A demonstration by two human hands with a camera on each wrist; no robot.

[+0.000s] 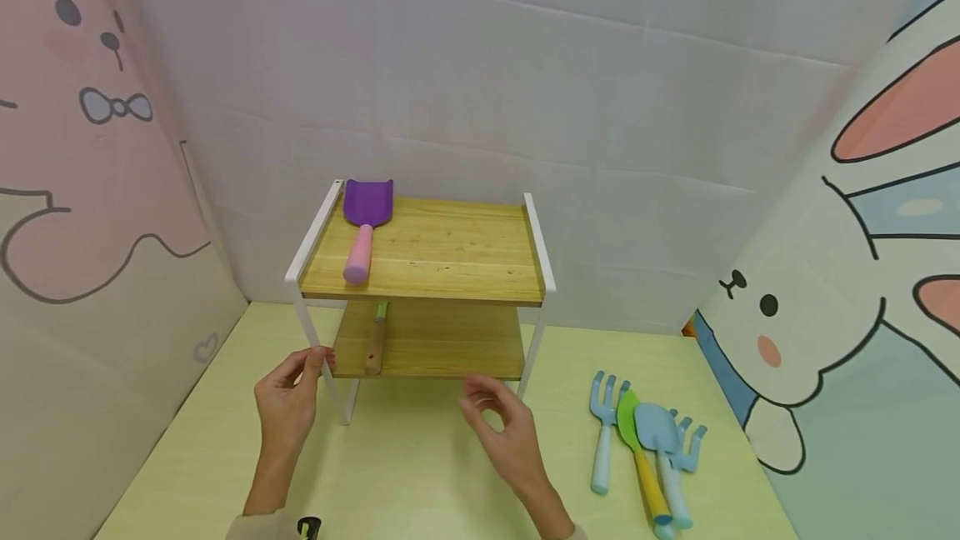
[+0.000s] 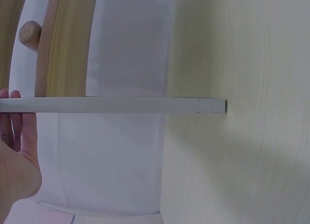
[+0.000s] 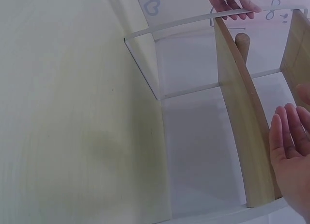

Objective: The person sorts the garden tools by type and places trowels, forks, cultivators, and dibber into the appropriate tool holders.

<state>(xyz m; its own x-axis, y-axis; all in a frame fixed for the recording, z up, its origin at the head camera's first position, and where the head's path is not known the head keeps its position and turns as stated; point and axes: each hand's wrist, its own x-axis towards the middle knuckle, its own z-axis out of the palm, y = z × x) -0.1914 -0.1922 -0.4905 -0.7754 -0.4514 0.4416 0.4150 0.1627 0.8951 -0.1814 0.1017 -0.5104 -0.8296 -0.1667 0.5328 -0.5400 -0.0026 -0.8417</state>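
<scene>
A two-tier shelf rack with wooden boards [image 1: 450, 252] and white metal legs stands on the table. My left hand [image 1: 291, 398] pinches its front left leg [image 2: 145, 105] near the lower board, fingers reaching behind the leg. Just before the lower board's front edge, toward its right end, is my right hand [image 1: 506, 432], fingers loosely bent and holding nothing. On the top board at left lies a purple toy shovel [image 1: 367, 205] with a pink handle. A tool with a wooden handle [image 1: 376, 344] and a green neck lies on the lower board; its far end is hidden.
Right of the rack, a light blue fork [image 1: 603, 415] lies beside a green trowel with a yellow handle [image 1: 647, 473]. A light blue shovel [image 1: 658, 432] overlaps another blue fork [image 1: 690, 452]. Printed cloth walls enclose the table's back and sides.
</scene>
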